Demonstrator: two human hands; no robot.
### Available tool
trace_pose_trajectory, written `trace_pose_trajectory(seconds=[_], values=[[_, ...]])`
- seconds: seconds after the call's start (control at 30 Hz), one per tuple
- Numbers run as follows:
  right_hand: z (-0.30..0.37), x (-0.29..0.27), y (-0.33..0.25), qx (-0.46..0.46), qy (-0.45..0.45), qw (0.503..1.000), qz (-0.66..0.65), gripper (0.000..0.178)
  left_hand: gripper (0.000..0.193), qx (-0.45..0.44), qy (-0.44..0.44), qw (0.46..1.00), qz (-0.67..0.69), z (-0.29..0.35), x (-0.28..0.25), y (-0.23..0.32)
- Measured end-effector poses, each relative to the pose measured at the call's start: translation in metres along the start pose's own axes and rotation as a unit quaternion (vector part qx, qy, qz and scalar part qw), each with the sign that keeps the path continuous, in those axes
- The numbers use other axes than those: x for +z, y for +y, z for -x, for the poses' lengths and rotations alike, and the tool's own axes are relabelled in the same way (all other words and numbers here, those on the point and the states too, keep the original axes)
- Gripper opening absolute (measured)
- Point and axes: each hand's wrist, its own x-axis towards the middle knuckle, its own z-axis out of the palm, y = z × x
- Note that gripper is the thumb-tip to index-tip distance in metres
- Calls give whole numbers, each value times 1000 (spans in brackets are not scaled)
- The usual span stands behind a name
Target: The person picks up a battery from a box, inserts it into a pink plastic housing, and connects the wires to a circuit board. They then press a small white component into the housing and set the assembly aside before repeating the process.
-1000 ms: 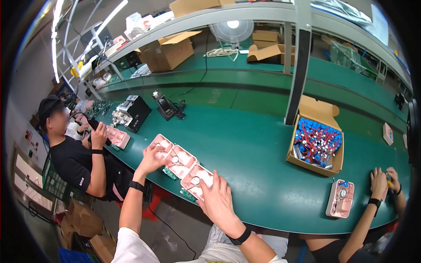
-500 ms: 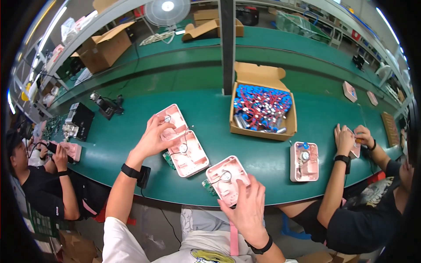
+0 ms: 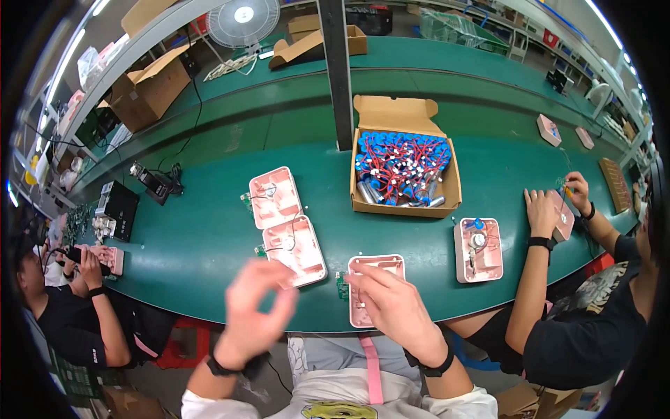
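Observation:
A pink plastic case (image 3: 384, 265) stands open side up at the near table edge, partly covered by my right hand (image 3: 401, 307). That hand's fingers bend together over the case's left side, close to a small green circuit board (image 3: 342, 286); whatever is between the fingertips is hidden. My left hand (image 3: 257, 304) is blurred in the air in front of a second pink case (image 3: 307, 248), thumb and fingers apart, holding nothing visible. Another open pink case (image 3: 274, 187) touches that one from behind. Both have a round silver part and thin dark wires inside, with green boards at their left sides.
A cardboard box (image 3: 405, 210) of blue cells with red wires stands behind. Right of me are a pink case (image 3: 492, 262) and a co-worker handling another pink case (image 3: 562, 216). A black device (image 3: 117, 209) and a second co-worker are at left. A dark post (image 3: 337, 77) rises behind.
The near case has turned straighter, and my right hand has moved from its right side to over it. My left hand has left the far cases and come back toward me.

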Motion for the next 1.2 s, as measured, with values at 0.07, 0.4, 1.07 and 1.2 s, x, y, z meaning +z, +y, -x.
trace_pose_trajectory(seconds=[0.07, 0.4, 1.07, 1.2], values=[[0, 9, 8, -5, 13, 998, -55, 45, 40, -76, -47, 990, 109, 21, 35, 9], [7, 2, 8, 200, 129, 854, -462, 18, 56, -147, -22, 986, 75, 11, 110, -15], [20, -16, 21, 207, 191, 804, -523, 16, 26, -248, -77, 948, 182, 2, 128, -22], [22, -15, 19, 205, 183, 795, -540, 15, 26, -252, -72, 929, 260, 11, 135, -29]])
